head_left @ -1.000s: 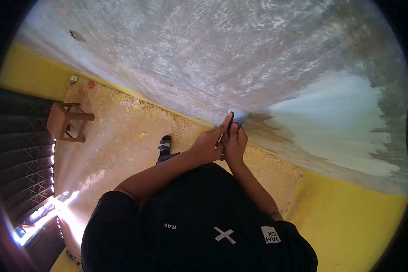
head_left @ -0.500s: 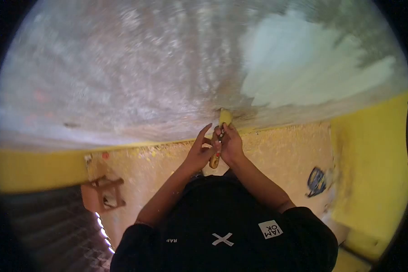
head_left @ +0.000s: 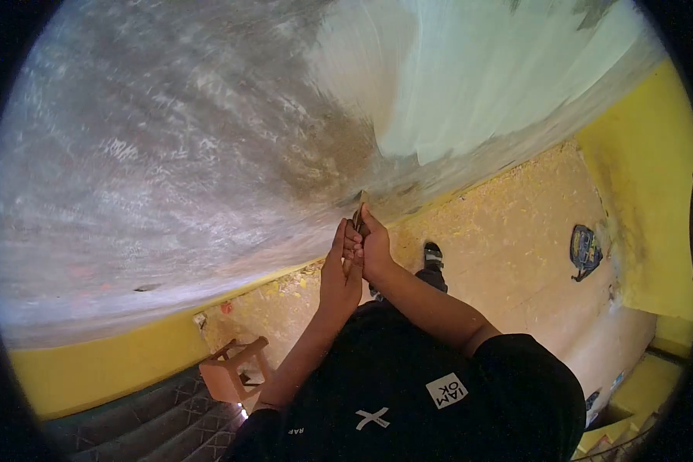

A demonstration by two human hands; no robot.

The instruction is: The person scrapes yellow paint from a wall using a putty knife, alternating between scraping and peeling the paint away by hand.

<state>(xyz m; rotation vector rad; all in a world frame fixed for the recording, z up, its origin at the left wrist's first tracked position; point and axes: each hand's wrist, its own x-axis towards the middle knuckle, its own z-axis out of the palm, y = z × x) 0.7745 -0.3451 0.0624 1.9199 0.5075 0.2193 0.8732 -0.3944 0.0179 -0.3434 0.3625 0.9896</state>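
A paintbrush (head_left: 363, 198) is between my two hands, its head pointing up at the grey wall (head_left: 208, 154) and seen nearly edge-on. My right hand (head_left: 376, 248) grips it from the right, thumb along the upper part. From the other side my left hand (head_left: 341, 273) presses in, its index finger straight and its other fingers closed in at the brush. The handle is mostly hidden by the hands. The brush head overlaps the lower wall, just left of and below a pale painted patch (head_left: 470, 85).
A yellow band and yellow wall (head_left: 631, 192) border the grey surface. On the paint-flecked floor (head_left: 500, 231) lie a dark blue bag (head_left: 585, 251) at right and an orange-brown stool (head_left: 235, 369) at left. Dark ribbed shutter-like panels (head_left: 138, 416) fill the lower left. My shoe (head_left: 433, 255) shows below.
My view has tilted and swung, so the wall's bottom edge slopes more. The paintbrush has turned from showing its flat face to its edge, and my hands have come closer together.
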